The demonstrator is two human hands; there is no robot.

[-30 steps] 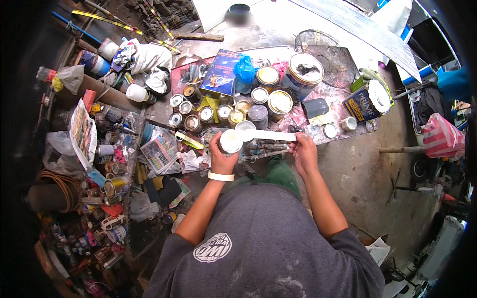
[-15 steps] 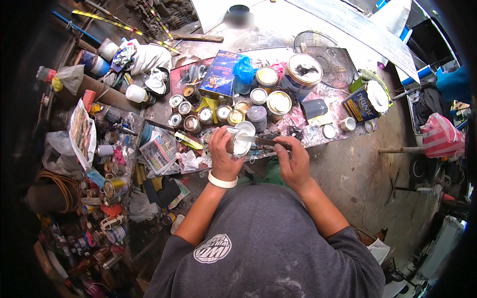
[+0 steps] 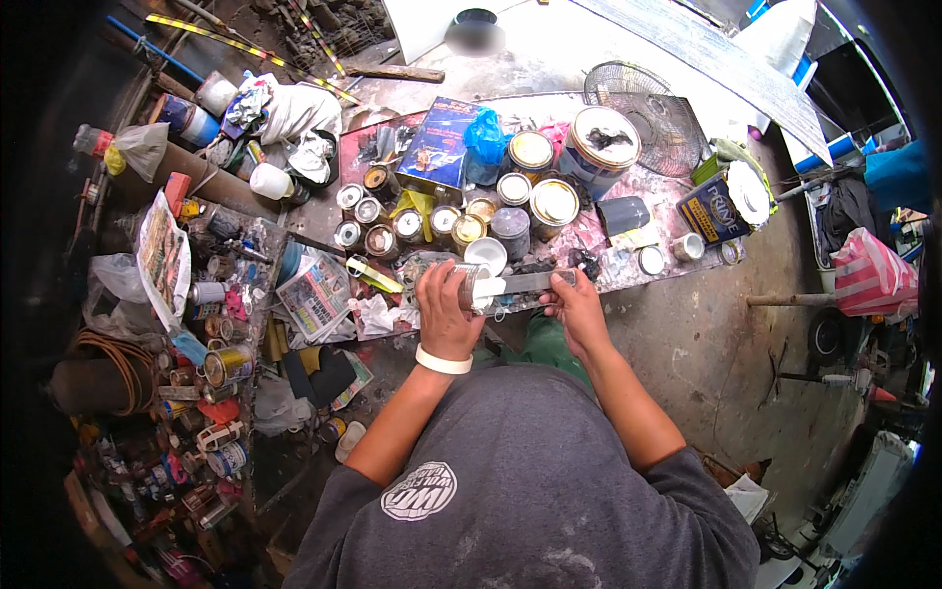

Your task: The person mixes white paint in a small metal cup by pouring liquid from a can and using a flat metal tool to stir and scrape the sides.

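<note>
My left hand point(image 3: 444, 312) is wrapped round a small can point(image 3: 470, 291), tipped on its side with its mouth toward my right hand. White paste shows at the rim. In my right hand point(image 3: 579, 316) is a flat metal spatula point(image 3: 525, 284), held by its handle end with thumb and fingers. Its blade points left, and its tip with white paste on it is at the can's mouth. How far the tip reaches inside cannot be made out. Just beyond the can, a white cup point(image 3: 485, 254) stands on the worktable point(image 3: 628, 280).
Several small paint cans point(image 3: 380, 240) crowd the table behind my hands, with a large white bucket point(image 3: 601, 147), a blue box point(image 3: 434, 147) and a dark rectangular tin point(image 3: 711, 209). Folded newspaper point(image 3: 312, 294) lies at the left. A cluttered shelf point(image 3: 221, 393) stands farther left.
The can has tilted further, its mouth turning toward the right. The spatula's blade has turned its flat face to view, and my right hand's fingers have shifted on its handle.
</note>
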